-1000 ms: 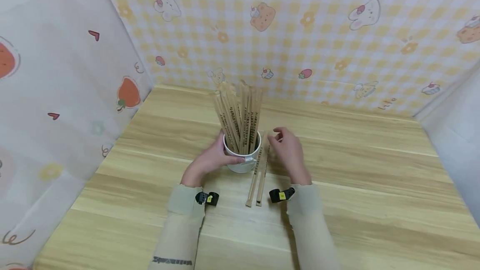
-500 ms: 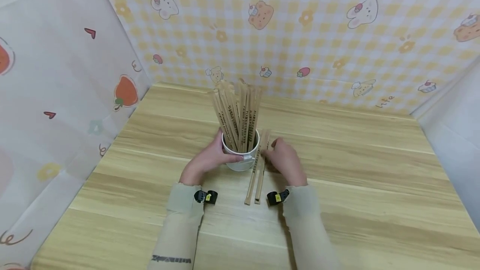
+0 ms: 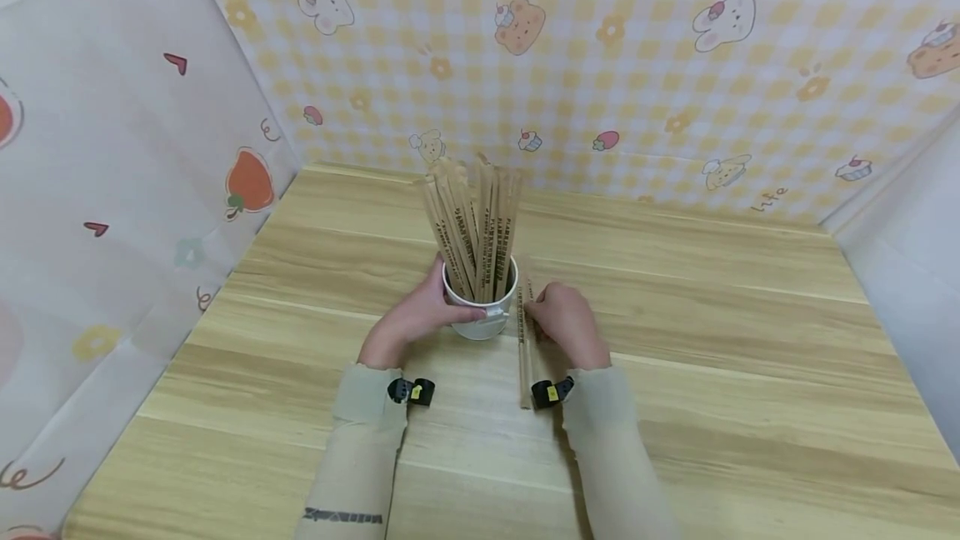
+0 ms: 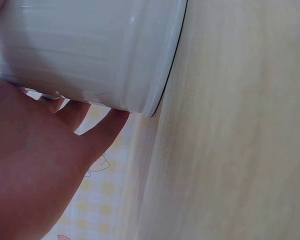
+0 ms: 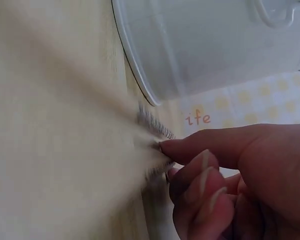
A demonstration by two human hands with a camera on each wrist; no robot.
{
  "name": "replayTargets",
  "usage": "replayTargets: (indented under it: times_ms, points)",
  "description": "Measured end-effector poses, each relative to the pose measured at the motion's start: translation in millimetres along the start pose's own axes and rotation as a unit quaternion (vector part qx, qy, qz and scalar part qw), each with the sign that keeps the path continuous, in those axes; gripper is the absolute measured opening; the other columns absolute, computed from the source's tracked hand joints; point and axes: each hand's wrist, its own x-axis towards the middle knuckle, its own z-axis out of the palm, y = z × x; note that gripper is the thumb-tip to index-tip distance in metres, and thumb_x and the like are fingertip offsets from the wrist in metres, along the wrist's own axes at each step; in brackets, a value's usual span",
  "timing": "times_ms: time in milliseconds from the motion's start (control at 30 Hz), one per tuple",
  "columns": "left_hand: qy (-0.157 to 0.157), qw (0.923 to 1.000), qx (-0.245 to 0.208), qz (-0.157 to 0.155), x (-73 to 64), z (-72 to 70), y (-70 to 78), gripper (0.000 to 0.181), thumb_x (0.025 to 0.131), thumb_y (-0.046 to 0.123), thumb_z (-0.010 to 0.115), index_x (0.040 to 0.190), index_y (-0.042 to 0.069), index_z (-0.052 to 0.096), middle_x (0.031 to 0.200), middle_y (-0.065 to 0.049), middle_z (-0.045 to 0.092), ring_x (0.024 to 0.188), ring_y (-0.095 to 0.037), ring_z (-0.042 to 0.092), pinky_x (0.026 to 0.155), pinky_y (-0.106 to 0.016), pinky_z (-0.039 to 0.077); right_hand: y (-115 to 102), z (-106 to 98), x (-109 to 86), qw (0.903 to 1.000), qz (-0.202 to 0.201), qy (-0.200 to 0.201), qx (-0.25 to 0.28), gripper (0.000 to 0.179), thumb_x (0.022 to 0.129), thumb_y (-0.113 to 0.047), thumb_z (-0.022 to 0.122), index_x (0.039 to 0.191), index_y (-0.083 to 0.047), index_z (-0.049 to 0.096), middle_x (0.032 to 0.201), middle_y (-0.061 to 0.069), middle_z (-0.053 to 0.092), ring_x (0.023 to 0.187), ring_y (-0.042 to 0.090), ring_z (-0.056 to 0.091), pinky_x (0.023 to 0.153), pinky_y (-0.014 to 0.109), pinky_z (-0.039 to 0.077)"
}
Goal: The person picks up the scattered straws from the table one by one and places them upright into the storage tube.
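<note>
A white bucket (image 3: 480,330) stands on the wooden table, packed with several paper-wrapped straws (image 3: 480,232) that lean outward above its rim. My left hand (image 3: 420,311) grips the bucket from the left, thumb across its front near the rim; in the left wrist view the fingers (image 4: 105,132) wrap behind its wall. Just right of the bucket, my right hand (image 3: 570,319) pinches two loose wrapped straws (image 3: 523,357) between thumb and forefinger. Those straws are blurred in the right wrist view, spreading apart away from the fingertips, and the other fingers are curled in.
The wooden table (image 3: 750,373) stretches out on both sides of the bucket. Behind it hangs a yellow-checked cloth (image 3: 637,65) with cartoon prints, and a white printed cloth (image 3: 135,157) closes off the left side.
My right hand has come down toward the loose straws and taken hold of them. Their near ends have swung right and closed together. My left hand stays on the bucket.
</note>
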Motion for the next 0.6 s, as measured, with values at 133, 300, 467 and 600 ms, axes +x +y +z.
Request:
replayTargets:
  times_ms: [133,300,467,600]
  points:
    - [-0.002,1.0000,-0.006,0.004,0.0,-0.1,0.0,0.107,0.065,0.004,0.077,0.140,0.025,0.003,0.138,-0.005,0.029,0.119,-0.022,0.039,0.102,-0.035,0.028,-2,1,-1.9,1.0000,0.005,-0.004,0.006,0.037,0.080,-0.018,0.050,0.044,-0.009,0.048,0.037,0.001,0.044,0.031,0.013,0.037,0.033,0.024,0.030]
    - [-0.003,0.9999,-0.009,0.001,1.9,-0.3,-6.0,0.109,0.065,0.006,0.078,0.140,0.032,0.003,0.138,-0.001,0.030,0.118,-0.020,0.040,0.101,-0.034,0.029,-1,2,-1.2,0.9998,0.014,-0.012,0.004,0.036,0.081,-0.021,0.050,0.047,-0.008,0.051,0.040,0.003,0.048,0.031,0.013,0.040,0.032,0.024,0.032]
    - [-0.004,1.0000,-0.007,0.002,3.1,-1.3,-10.4,0.109,0.065,0.007,0.078,0.139,0.035,0.004,0.137,0.000,0.032,0.117,-0.020,0.041,0.100,-0.034,0.030,1,1,1.2,0.9990,0.020,-0.035,0.018,0.037,0.084,-0.024,0.050,0.052,-0.007,0.055,0.046,0.005,0.054,0.036,0.016,0.048,0.037,0.026,0.039]
    - [-0.005,0.9999,-0.009,-0.005,1.0,-0.5,-2.1,0.109,0.065,0.005,0.077,0.140,0.033,0.003,0.137,-0.001,0.031,0.118,-0.020,0.040,0.101,-0.034,0.029,1,-4,0.2,0.9980,0.022,-0.043,0.042,0.033,0.086,-0.024,0.048,0.059,-0.007,0.056,0.051,0.005,0.056,0.042,0.017,0.053,0.042,0.028,0.045]
